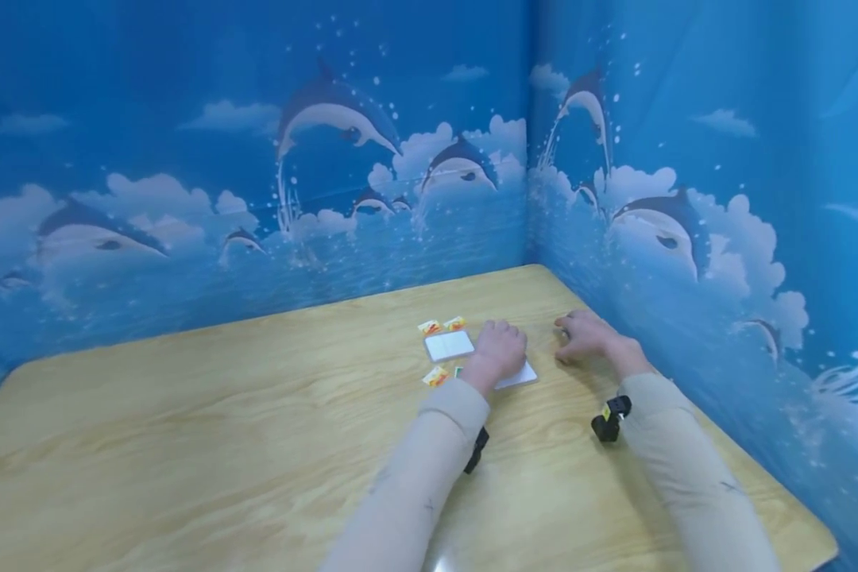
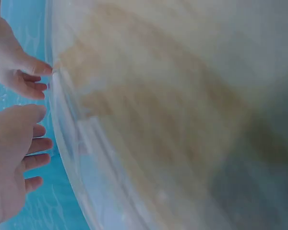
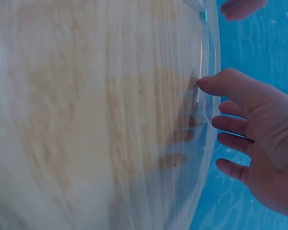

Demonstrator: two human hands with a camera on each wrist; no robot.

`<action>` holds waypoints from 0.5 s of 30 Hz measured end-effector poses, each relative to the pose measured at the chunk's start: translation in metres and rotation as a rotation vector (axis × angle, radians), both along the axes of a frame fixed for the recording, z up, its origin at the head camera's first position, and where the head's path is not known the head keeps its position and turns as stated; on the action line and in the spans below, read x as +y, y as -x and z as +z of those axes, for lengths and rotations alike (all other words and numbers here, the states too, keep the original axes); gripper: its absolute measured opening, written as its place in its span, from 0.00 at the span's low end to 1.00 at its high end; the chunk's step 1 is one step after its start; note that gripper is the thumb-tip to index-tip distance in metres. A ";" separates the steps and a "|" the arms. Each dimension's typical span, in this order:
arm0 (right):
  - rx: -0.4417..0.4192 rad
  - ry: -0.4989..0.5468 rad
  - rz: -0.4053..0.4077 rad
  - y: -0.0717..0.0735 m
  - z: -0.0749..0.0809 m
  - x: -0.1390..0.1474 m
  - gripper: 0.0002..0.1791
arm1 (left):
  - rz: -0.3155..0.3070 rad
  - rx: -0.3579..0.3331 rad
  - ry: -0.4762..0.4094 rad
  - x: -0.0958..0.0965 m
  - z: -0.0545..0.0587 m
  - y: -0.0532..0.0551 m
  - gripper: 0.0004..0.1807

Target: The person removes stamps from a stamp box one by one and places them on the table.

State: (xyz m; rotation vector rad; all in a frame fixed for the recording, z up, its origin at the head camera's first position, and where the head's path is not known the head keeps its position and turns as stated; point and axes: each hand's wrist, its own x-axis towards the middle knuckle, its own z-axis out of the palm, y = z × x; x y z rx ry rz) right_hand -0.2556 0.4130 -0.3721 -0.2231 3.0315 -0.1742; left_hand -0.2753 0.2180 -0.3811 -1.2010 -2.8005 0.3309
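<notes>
My left hand [image 1: 500,349] is over a white flat rectangular piece [image 1: 518,376], covering part of it; whether it touches the piece is hidden. In the left wrist view, the left hand [image 2: 14,160] has its fingers fairly straight and apart, and no held thing shows. Off to the right, my right hand [image 1: 588,334] is low at the table, thumb and fingers spread. The right wrist view shows that hand [image 3: 264,129] with loosely bent fingers and nothing between them. A second white rectangular piece [image 1: 449,345] lies left of the left hand.
Small orange-and-yellow printed pieces [image 1: 435,376] lie around the second white piece, and a green-edged bit [image 1: 458,371] shows beside the left wrist. The wooden table [image 1: 222,429] meets blue dolphin-print curtains [image 1: 186,159] behind and on the right.
</notes>
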 end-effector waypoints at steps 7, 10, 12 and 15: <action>-0.032 0.018 0.042 0.006 -0.004 -0.004 0.35 | 0.034 -0.037 0.020 0.002 -0.004 -0.007 0.26; -0.060 0.026 0.020 0.005 -0.002 -0.005 0.32 | 0.032 -0.047 0.018 0.002 -0.002 -0.010 0.26; -0.065 0.014 0.026 0.004 -0.001 -0.004 0.29 | 0.031 -0.058 0.017 0.002 0.000 -0.011 0.26; -0.044 -0.015 0.045 0.002 0.002 -0.004 0.31 | 0.029 -0.066 0.021 0.002 0.002 -0.011 0.27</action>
